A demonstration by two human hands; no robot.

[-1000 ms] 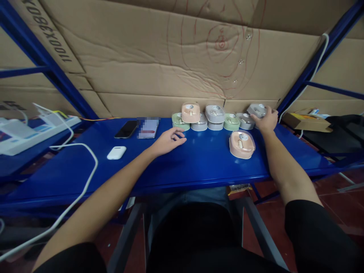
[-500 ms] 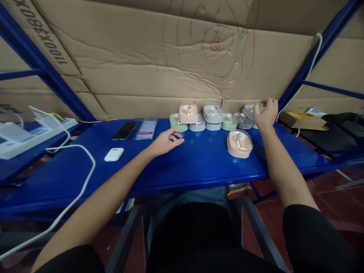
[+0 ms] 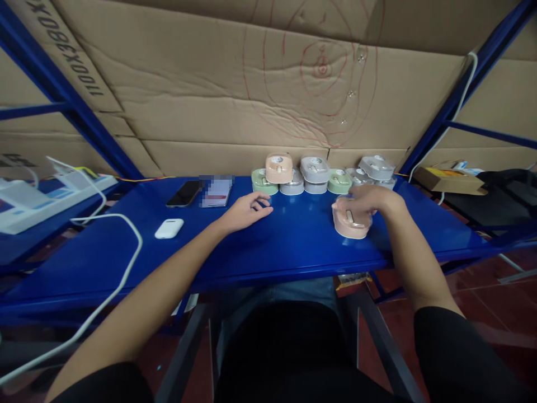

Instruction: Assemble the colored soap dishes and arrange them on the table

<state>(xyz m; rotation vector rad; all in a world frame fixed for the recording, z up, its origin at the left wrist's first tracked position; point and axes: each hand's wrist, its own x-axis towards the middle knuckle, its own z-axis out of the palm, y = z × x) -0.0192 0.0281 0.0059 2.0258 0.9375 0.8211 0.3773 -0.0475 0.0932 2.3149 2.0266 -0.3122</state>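
My right hand (image 3: 371, 199) reaches over the far side of a pink lidded box (image 3: 352, 223) at the right of the blue table, its fingers around the lid's back edge. My left hand (image 3: 247, 211) rests on the table with fingers apart, holding nothing. Behind the hands stands a row of similar boxes. A peach box (image 3: 279, 169) sits on top of a green one (image 3: 263, 182) and a grey one (image 3: 292, 183). Two grey boxes (image 3: 314, 168) are stacked beside them, then another green box (image 3: 339, 180). A grey box (image 3: 376, 168) tops the right-hand boxes.
On the left of the table (image 3: 277, 252) lie a white earphone case (image 3: 169, 228), a dark phone (image 3: 183, 193) and a second, lit phone (image 3: 216, 191). A white cable (image 3: 136, 252) crosses the left side. Cardboard (image 3: 201, 123) stands behind; blue posts rise at both sides.
My right hand has moved from the grey boxes at the back right down to the pink box in front, which has shifted slightly nearer. My left hand has stayed in place.
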